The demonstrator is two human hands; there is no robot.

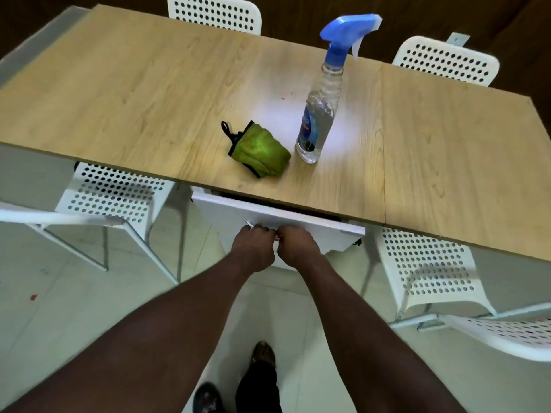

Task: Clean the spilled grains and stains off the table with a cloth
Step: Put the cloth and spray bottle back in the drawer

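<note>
A crumpled green microfibre cloth [259,150] with black edging and a black loop lay bunched near the front edge of the light wood-grain worktop [134,93]. One tiny pale speck [282,98] sat farther back, apart from the cloth.

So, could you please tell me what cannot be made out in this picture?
Head view only.
The small shiny thing that the left hand and right hand pinch: curled fingers hide most of it.
The spray bottle label: too blurred to read.
Specks on the table near the bottle: too small to tell as grains.
Under the table: hidden by its top.
</note>
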